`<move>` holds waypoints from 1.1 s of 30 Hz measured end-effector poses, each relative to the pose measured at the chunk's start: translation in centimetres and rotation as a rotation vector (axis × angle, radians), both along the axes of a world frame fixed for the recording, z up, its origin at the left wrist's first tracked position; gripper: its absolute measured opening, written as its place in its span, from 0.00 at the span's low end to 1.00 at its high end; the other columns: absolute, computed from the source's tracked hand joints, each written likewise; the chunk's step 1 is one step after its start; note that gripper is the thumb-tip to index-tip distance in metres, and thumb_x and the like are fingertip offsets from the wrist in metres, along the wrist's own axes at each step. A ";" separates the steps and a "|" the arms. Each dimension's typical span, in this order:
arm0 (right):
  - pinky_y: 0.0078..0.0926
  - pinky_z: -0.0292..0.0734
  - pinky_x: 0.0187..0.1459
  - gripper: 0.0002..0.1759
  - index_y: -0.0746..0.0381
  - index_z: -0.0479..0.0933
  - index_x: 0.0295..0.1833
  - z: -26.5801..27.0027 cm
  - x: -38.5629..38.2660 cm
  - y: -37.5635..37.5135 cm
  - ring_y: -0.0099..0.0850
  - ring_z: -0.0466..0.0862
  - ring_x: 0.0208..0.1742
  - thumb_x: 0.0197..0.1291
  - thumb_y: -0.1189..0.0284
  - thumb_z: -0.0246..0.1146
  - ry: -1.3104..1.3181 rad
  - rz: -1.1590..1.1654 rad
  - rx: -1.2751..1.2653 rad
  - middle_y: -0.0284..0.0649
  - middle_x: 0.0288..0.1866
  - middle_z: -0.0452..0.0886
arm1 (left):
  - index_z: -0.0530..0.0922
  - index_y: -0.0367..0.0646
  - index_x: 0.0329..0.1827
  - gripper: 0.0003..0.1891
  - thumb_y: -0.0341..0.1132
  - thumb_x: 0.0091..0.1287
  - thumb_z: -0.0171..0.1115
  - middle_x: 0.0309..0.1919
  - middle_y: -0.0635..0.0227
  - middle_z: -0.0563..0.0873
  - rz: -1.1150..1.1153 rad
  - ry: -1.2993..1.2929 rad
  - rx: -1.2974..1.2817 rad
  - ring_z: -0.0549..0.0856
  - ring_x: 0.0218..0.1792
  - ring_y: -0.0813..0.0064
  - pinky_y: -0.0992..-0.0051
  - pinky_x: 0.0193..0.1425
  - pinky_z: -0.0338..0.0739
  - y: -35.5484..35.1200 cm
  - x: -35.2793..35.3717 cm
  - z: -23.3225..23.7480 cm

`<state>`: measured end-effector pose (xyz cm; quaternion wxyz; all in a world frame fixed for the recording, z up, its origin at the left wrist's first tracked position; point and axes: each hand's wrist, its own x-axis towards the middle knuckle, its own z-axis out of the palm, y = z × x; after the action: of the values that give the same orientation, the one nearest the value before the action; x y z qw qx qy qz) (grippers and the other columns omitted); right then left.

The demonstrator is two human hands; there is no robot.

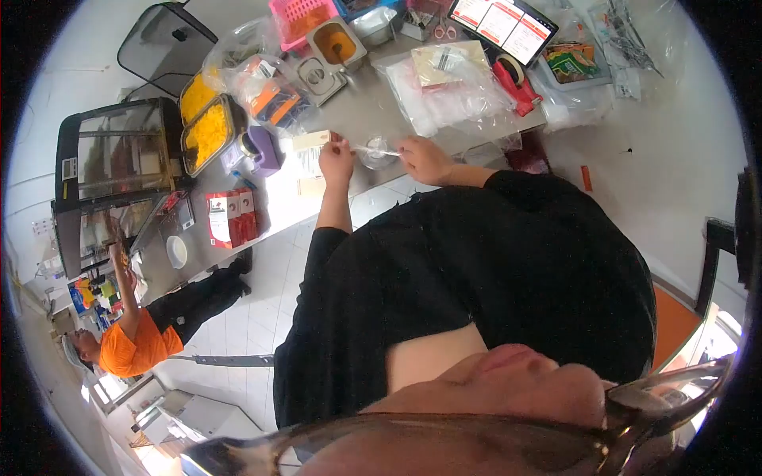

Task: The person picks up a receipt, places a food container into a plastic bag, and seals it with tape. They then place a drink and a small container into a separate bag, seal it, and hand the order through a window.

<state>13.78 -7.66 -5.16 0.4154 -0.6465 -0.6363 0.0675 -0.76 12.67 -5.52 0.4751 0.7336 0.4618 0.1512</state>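
Observation:
My left hand (337, 161) and my right hand (425, 160) face each other over the table's near edge, fingers closed in a pinch. Between them stretches a thin whitish strip (389, 151), with an end at each hand; its exact kind is too small to tell. Just behind or under the strip is a round, clear plastic item (375, 155), perhaps a cup or lid. Beside my left hand stands a white and brown carton (309, 159).
Metal trays of yellow food (208, 135), a purple tape dispenser (263, 151), red and white boxes (232, 218) and a glass display case (119, 151) are on the left. Plastic bags (444, 87), a red tape dispenser (517, 86) and a tablet (504, 28) lie behind. A person in orange (135, 345) stands at left.

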 end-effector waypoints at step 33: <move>0.50 0.75 0.54 0.30 0.59 0.62 0.68 5.0 30.6 -14.1 0.56 0.80 0.53 0.58 0.80 0.57 0.064 -0.923 -0.286 0.56 0.55 0.80 | 0.67 0.36 0.62 0.33 0.27 0.54 0.73 0.59 0.48 0.74 -0.261 0.113 0.430 0.72 0.63 0.47 0.59 0.69 0.66 -2.6 6.3 1.4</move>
<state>44.36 -21.72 -0.16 0.3285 -0.9095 -0.2540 -0.0173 5.51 10.08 -4.08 0.2971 0.8785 0.3462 0.1420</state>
